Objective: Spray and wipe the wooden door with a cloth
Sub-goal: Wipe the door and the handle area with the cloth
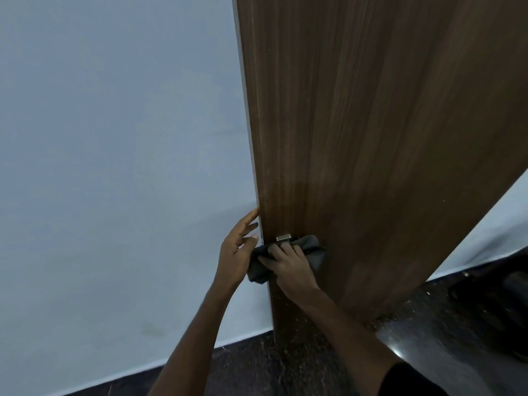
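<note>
Our right hand is pressing the dark cloth on the wooden door, just under the metal latch. Our left hand is open, steadying the door's edge beside the latch. The cloth may be snagging there.

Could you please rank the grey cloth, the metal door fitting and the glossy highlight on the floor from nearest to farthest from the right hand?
From the right hand:
1. grey cloth, under the palm.
2. metal door fitting, just above the fingers.
3. glossy highlight, lower right on the floor.
</note>
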